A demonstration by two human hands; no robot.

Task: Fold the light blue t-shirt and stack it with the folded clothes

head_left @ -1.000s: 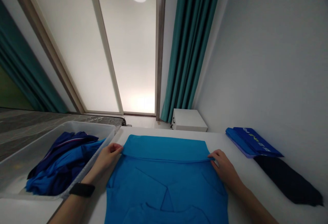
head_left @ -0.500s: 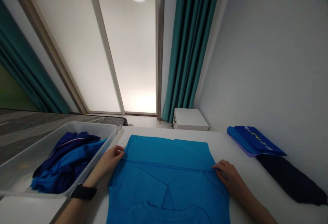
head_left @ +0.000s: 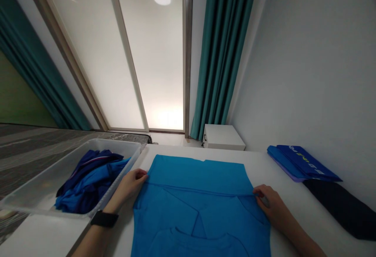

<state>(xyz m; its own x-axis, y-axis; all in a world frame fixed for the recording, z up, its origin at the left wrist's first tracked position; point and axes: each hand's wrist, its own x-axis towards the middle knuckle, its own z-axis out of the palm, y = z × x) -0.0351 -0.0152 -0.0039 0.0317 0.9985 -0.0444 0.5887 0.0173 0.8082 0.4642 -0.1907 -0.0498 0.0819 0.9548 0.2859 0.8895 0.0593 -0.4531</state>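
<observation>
A bright blue T-shirt [head_left: 202, 210] lies spread on the white table, its neckline toward me and its far part lying flat beyond a crosswise fold line. My left hand [head_left: 134, 181], with a dark band on the wrist, pinches the shirt's left edge close to that line. At the opposite edge, my right hand [head_left: 268, 200] grips the cloth between thumb and fingers at about the same height. Both sleeves appear turned in over the body. The shirt's near end runs out of view at the bottom.
A translucent plastic bin [head_left: 117, 143] with crumpled blue and navy clothes [head_left: 92, 180] stands at the left. Folded blue garments [head_left: 302, 163] and a dark navy cloth [head_left: 340, 206] lie on the table's right side. Beyond the table [head_left: 255, 159] stands a white cabinet [head_left: 223, 136].
The whole view has shifted, so everything appears slightly farther right. Both hands keep their hold on the shirt's edges, and the shirt looks the same.
</observation>
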